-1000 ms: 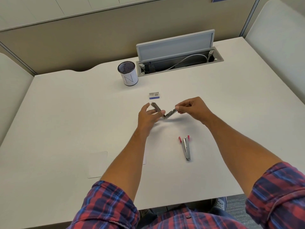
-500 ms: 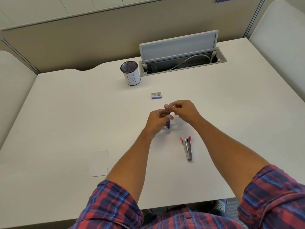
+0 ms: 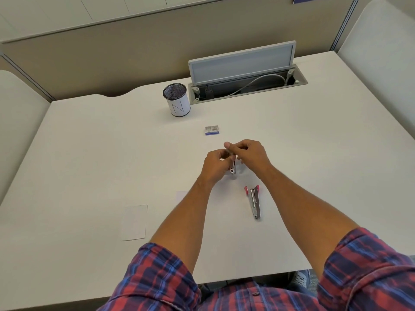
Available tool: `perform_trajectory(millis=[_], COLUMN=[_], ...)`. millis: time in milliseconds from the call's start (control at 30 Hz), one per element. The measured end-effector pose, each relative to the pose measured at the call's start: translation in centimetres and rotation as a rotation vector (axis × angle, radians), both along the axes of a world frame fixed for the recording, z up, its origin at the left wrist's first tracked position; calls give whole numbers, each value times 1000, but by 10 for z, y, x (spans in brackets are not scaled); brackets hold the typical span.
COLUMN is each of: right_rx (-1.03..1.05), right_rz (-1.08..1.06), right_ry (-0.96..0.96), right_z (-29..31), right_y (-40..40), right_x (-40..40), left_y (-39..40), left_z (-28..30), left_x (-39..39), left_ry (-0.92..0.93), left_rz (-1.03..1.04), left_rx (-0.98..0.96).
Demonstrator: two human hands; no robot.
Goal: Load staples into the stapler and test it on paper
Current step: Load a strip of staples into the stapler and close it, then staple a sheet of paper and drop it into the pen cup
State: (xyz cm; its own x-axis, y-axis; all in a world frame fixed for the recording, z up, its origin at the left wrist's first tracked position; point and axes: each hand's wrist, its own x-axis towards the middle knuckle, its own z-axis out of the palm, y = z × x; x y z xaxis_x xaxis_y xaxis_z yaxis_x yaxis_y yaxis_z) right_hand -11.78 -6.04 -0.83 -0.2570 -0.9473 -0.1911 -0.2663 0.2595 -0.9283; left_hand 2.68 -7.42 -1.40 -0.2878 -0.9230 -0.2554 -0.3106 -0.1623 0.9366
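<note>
A small metal stapler [image 3: 233, 168] is held upright above the middle of the white desk [image 3: 89, 153]. My left hand [image 3: 215, 166] grips its lower body. My right hand [image 3: 249, 154] pinches its top end, fingers curled over it. Most of the stapler is hidden by my fingers. A small staple box [image 3: 211, 130] lies just beyond my hands. A white sheet of paper [image 3: 134, 222] lies flat at the near left.
A metal staple remover with pink grips [image 3: 254, 201] lies on the desk right of my left forearm. A mesh pen cup [image 3: 177, 100] stands at the back. Behind it an open cable hatch [image 3: 244, 70] with its lid up.
One second ago the stapler was spread open in a V between my hands. My hands have come together and the stapler is now folded upright.
</note>
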Motion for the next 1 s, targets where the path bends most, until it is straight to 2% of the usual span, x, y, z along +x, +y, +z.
perform_trajectory(millis=[367, 567, 700, 900, 1000], right_rx=[9, -11, 33, 42, 40], right_rz=[44, 64, 106, 237, 336], right_ry=[-11, 24, -68, 143, 219], right_z=[-7, -5, -3, -10, -12], right_y=[8, 7, 5, 5, 8], right_x=[6, 16, 26, 46, 58], left_y=[6, 2, 1, 0, -1], left_z=[-1, 3, 8, 24, 28], left_x=[7, 31, 60, 102, 119], left_ry=[127, -201, -487, -906, -1045], left_rz=[55, 23, -85, -312, -405], left_rx=[64, -134, -227, -204, -193])
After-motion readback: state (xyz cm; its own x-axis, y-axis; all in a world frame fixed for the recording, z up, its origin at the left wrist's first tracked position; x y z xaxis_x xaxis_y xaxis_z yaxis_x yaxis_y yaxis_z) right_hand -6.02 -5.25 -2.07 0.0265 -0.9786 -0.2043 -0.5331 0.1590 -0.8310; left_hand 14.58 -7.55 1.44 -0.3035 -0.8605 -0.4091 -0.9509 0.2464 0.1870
